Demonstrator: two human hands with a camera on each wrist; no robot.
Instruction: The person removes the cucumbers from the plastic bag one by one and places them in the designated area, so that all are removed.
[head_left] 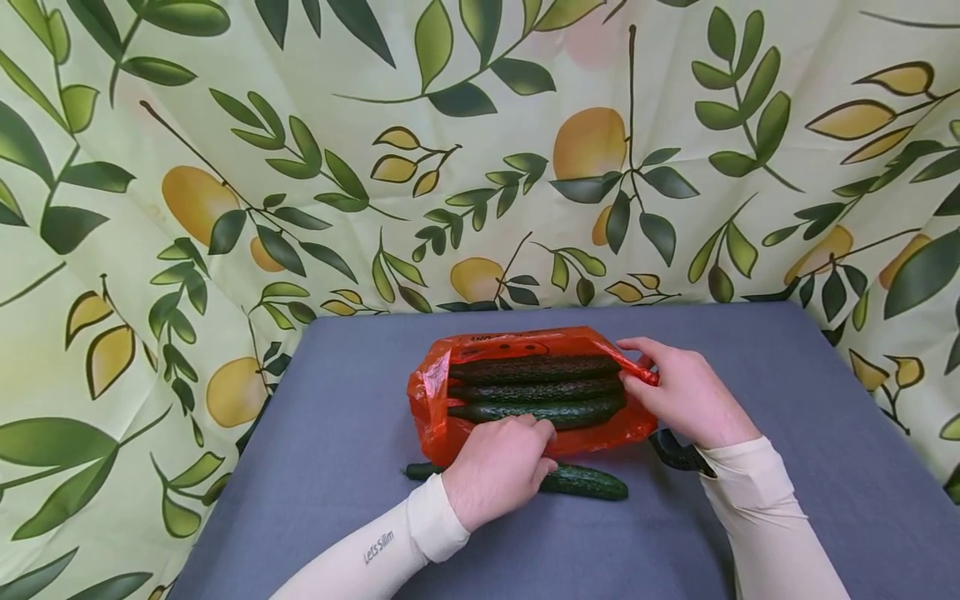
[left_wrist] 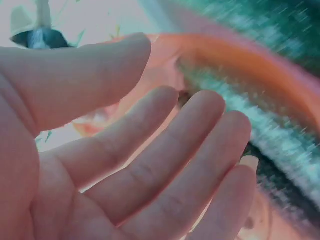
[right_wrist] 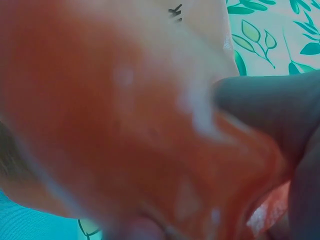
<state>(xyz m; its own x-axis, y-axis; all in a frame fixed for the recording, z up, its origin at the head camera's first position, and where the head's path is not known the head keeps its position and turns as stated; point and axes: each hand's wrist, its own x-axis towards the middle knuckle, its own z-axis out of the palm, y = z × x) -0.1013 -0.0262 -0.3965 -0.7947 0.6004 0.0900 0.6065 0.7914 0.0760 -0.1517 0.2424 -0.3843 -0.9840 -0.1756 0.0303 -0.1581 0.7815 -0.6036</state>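
A red plastic bag (head_left: 510, 343) lies on the table with its wide mouth facing me. Inside it, several dark green cucumbers (head_left: 555, 412) lie side by side. My right hand (head_left: 693, 404) grips the bag's right edge; the right wrist view shows the gathered film (right_wrist: 125, 145) between thumb and fingers. Over the bag's front edge is my left hand (head_left: 498, 467), its fingers loosely bent and holding nothing in the left wrist view. Beneath that hand, a loose cucumber (head_left: 592, 482) lies in front of the bag, its middle hidden.
A blue-grey cloth covers the table (head_left: 315, 400). Behind and beside it hangs a curtain (head_left: 480, 192) printed with leaves and fruit. A black wrist device (head_left: 672, 452) sits under my right wrist.
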